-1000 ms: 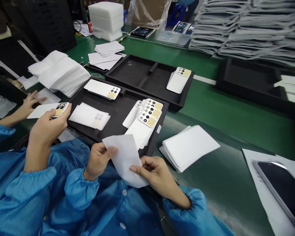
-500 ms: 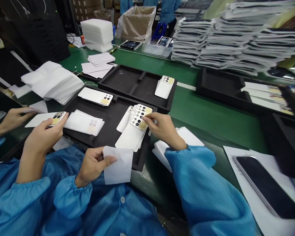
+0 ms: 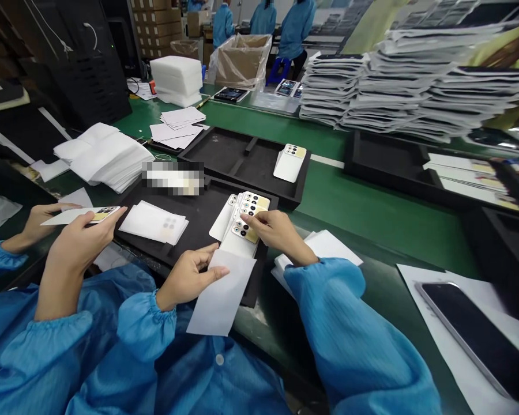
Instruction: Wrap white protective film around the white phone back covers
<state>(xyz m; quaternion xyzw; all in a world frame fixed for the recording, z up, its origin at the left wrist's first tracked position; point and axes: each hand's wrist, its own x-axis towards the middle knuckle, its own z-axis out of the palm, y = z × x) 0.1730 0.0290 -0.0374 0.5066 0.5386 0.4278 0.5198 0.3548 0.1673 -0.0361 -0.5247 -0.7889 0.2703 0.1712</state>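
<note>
My left hand [image 3: 192, 275] pinches a thin white paper sheet [image 3: 220, 305] between thumb and fingers. The sheet's top edge overlaps the lower end of a white phone back cover [image 3: 239, 245]. My right hand [image 3: 279, 231] is closed, its thumb and fingertips on the camera end of the top cover in a fanned stack. Yellow patches and round camera rings show on these covers. The stack lies at the right end of a black tray [image 3: 194, 225]. Paper-wrapped covers [image 3: 153, 222] lie at the tray's left.
At left, a co-worker's hands [image 3: 75, 245] hold another phone back cover [image 3: 106, 214]. A second black tray [image 3: 218, 147] stands behind, with covers [image 3: 289, 162] in it. White sheets [image 3: 106, 155] are piled at left. A dark-screened phone [image 3: 476, 334] rests on paper at right.
My left hand has moved right and brought the paper sheet up against the cover stack. My right hand stays at the camera end. The co-worker's cover has tilted flatter.
</note>
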